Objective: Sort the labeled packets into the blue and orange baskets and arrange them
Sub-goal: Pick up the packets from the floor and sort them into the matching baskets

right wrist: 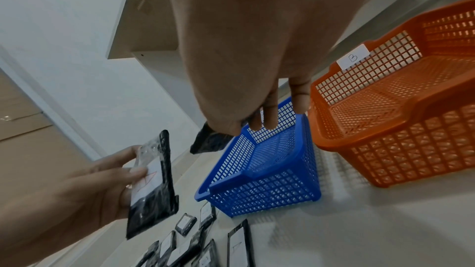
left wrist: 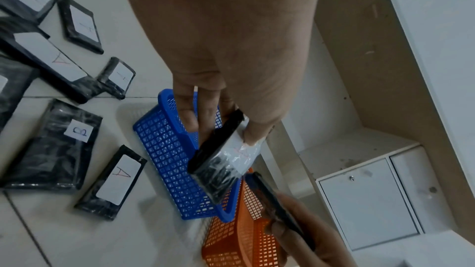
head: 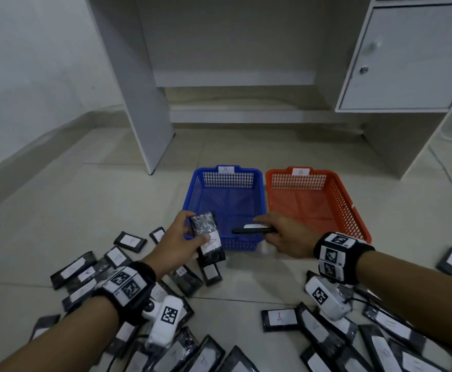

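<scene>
First placements. My left hand (head: 175, 244) grips an A-labelled packet (head: 208, 237) at frame centre, at the blue basket's (head: 258, 183) near rim. My right hand (head: 286, 234) pinches a second packet (head: 254, 230) flat above it, label unreadable. Orange basket (head: 353, 210) holds nothing. Next, I judge: lower both in.

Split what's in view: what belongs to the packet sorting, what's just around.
Job:
blue basket, tagged A
orange basket, tagged B
packet in left hand
packet in right hand
loose packets on the floor

Around:
white desk
cabinet door
</scene>
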